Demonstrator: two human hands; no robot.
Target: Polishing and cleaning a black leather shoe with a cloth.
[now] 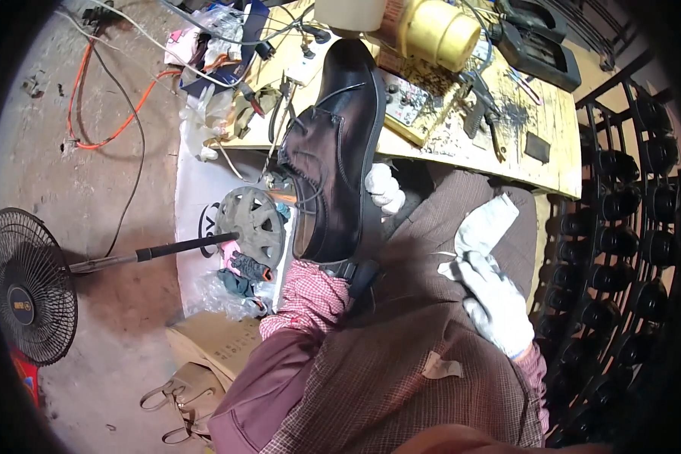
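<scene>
A dark leather lace-up shoe (327, 159) stands upended in front of me, its toe up and its heel toward me. My left hand (384, 189), in a white glove, grips it from behind. Only the curled fingers show past the sole's right edge; the palm and thumb are hidden by the shoe. A thin lace hangs loose across the upper. Over my lap, my right hand (499, 306), also white-gloved, has its fingers closed on the lower end of a white cloth (488, 223). A brown checked apron (401, 356) covers my lap.
Beyond the shoe is a yellow worktable (461, 155) with pliers, cables, a yellow container (439, 34) and black scraps. Black racks of shoes (613, 227) line the right. On the left are a fan (30, 287), a cardboard box (216, 340) and a tan bag (189, 397).
</scene>
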